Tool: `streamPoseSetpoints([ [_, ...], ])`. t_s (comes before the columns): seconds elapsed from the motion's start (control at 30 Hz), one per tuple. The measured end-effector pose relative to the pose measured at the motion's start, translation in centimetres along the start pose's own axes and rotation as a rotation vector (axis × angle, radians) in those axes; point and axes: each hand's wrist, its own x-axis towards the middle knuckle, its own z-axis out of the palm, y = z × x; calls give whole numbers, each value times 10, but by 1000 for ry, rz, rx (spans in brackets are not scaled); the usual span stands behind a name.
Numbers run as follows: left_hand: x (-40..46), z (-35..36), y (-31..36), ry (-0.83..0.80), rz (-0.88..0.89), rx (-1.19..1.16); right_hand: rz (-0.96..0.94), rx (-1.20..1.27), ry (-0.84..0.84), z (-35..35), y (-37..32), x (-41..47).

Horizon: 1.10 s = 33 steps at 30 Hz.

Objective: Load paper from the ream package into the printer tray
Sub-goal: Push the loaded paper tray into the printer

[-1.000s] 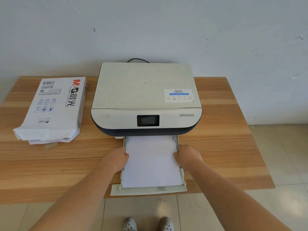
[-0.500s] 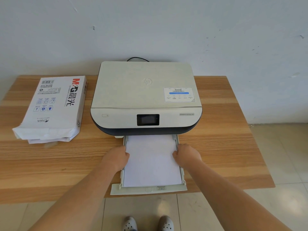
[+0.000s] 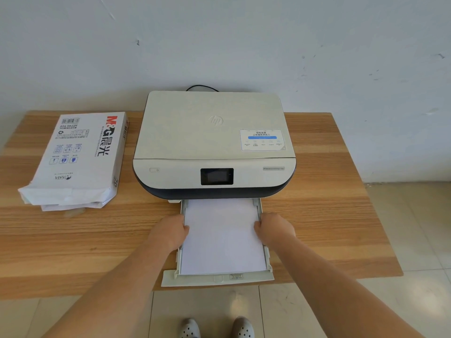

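A white printer (image 3: 214, 142) stands on the wooden table, and its paper tray (image 3: 217, 279) is pulled out toward me over the table's front edge. A stack of white paper (image 3: 222, 237) lies flat in the tray. My left hand (image 3: 168, 231) curls over the tray's left side rail, fingertips at the paper's left edge. On the opposite rail, my right hand (image 3: 274, 229) grips the same way at the paper's right edge. The opened ream package (image 3: 78, 157) lies to the left of the printer, with its torn end facing me.
The wooden table (image 3: 317, 215) backs onto a pale wall. A black cable (image 3: 202, 87) comes out behind the printer. The tiled floor (image 3: 415, 228) shows to the right and below, and my shoes (image 3: 216, 326) are under the tray.
Both hands stay at the tray's two sides. The paper and tray have not visibly shifted.
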Motion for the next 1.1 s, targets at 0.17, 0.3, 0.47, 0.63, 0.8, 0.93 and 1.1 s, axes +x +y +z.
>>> streamPoseSetpoints([
  [0.17, 0, 1, 2, 6, -7, -20, 4, -9, 11, 2, -2, 1],
  [0.3, -2, 0, 2, 8, 7, -16, 4, 11, 8, 2, -1, -1],
  [0.47, -4, 1, -2, 7, -5, -39, 7, 63, 1, -1, 2, -6],
  [0.63, -4, 3, -3, -7, -25, -63, 25, 123, -4, 2, 1, -7],
  [0.8, -1, 6, -1, 1, -30, -73, 33, 128, -12, 3, -2, -6],
  [0.93, -1, 7, -2, 7, -27, -33, 35, 120, -12, 4, -1, -6],
  [1.1, -5, 5, -5, 26, 2, 19, 2, 110, 3, -2, 2, -11],
])
